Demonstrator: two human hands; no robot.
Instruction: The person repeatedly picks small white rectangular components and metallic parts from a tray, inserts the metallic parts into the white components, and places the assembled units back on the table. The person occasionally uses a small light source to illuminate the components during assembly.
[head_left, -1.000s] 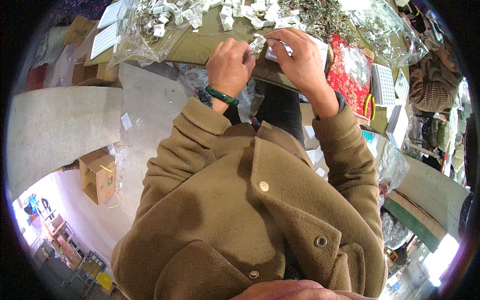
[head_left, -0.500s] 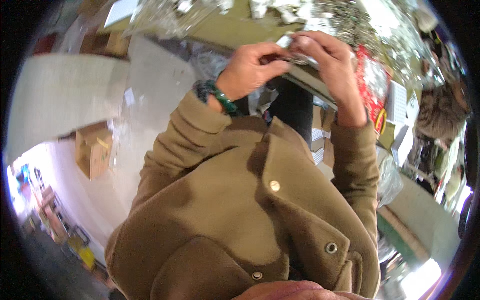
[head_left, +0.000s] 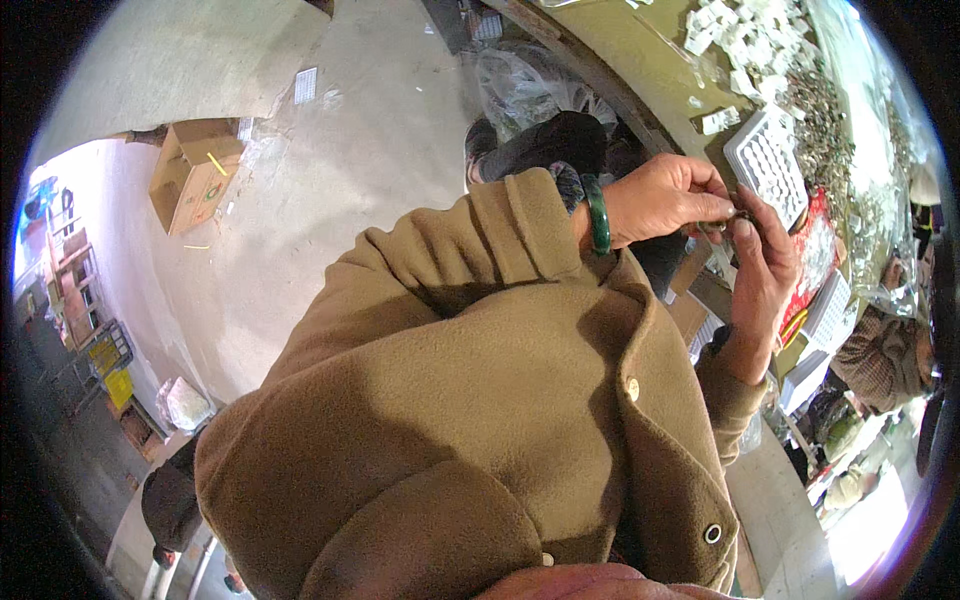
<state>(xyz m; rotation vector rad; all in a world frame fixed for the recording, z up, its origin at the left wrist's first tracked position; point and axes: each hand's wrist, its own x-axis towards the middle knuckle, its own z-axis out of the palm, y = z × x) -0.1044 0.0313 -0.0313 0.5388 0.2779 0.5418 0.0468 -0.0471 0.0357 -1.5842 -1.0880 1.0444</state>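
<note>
My left hand (head_left: 665, 198), with a green bangle (head_left: 598, 215) at its wrist, is closed in a pinch. My right hand (head_left: 768, 262) meets it fingertip to fingertip, its thumb and forefinger pressed together too. Between them shows a small metal part (head_left: 714, 227), mostly hidden by the fingers; its kind cannot be made out. Just beyond the fingers lies a white tray (head_left: 738, 152) filled with rows of small pale round pieces. Past the tray are a heap of small white pieces (head_left: 745, 42) and a heap of small metal parts (head_left: 822, 125).
A red and clear plastic bag (head_left: 818, 245) lies right of my right hand, near white gridded trays (head_left: 828, 308). Clear plastic sheeting (head_left: 515, 85) hangs below the table edge (head_left: 600, 62). A cardboard box (head_left: 195, 180) stands on the floor at left. Another person (head_left: 172, 505) is at lower left.
The view has swung, so my hands now appear farther right and lower. They stay together at the fingertips. The white tray beyond them has come into clear sight.
</note>
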